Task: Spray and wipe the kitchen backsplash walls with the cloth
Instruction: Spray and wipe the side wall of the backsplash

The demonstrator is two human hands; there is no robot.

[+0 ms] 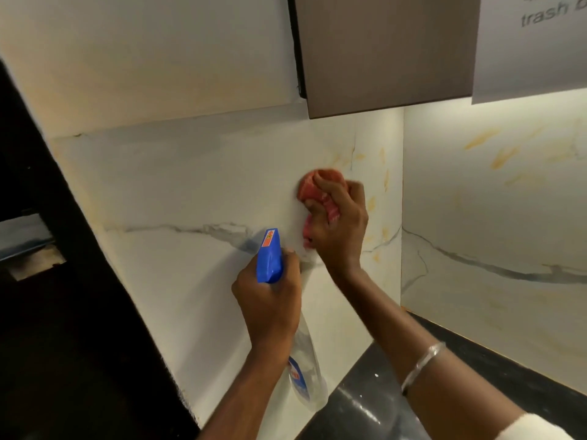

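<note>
Presses red cloth (318,185) against the marble backsplash (178,185) with right grip (338,227) curled round it; clasps spray bottle (270,258) in left grip (270,303).

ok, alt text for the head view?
A person's right hand presses a bunched red cloth against a white marble-patterned backsplash, while the left hand grips a blue-topped spray bottle. A dark countertop lies below, a brown cabinet above.

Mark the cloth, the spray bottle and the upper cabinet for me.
cloth (307,188): head view, bunched red left edge.
spray bottle (269,258): head view, blue trigger head.
upper cabinet (387,52): head view, brown front face.
</note>
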